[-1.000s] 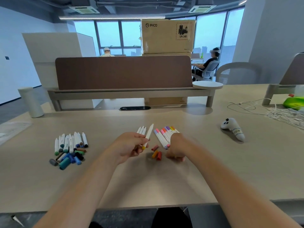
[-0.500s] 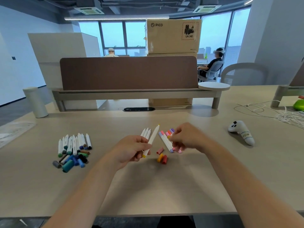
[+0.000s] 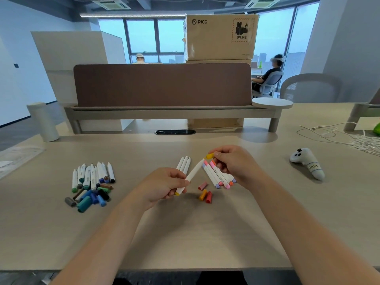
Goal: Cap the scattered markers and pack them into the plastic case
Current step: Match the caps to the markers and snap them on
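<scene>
Slim white marker, tilted above the matte wooden surface, clenched in left hand. Stubby yellow cap pinched by right hand, just beyond marker's tip. Loose cylindrical caps lying below marker.

A white marker is held tilted above the desk's middle, a yellow cap just off its upper tip, with 3 loose caps and a row of capped markers lying beneath, and more markers and caps heaped toward the left edge.
</scene>
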Demonstrator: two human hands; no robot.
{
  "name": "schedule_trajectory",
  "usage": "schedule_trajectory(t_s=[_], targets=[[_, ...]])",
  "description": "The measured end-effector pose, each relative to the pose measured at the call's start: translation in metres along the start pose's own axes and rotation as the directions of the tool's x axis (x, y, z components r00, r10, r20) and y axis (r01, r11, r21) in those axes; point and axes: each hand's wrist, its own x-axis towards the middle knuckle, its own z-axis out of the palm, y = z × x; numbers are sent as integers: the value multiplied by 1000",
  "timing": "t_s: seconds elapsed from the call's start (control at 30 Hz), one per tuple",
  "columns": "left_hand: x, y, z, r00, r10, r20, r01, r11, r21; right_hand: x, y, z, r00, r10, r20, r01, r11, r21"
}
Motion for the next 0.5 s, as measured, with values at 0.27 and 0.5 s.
schedule_trajectory(t_s=[0.27,0.5], targets=[[-2,5,0,1000,-14,-1,15,999,48,1,3,0,1000,-18,20,20,992,-124],[-1,11,3,1000,17,-22,-18,999,-29,-2,0,8,994,24,109,-18,998,-59]])
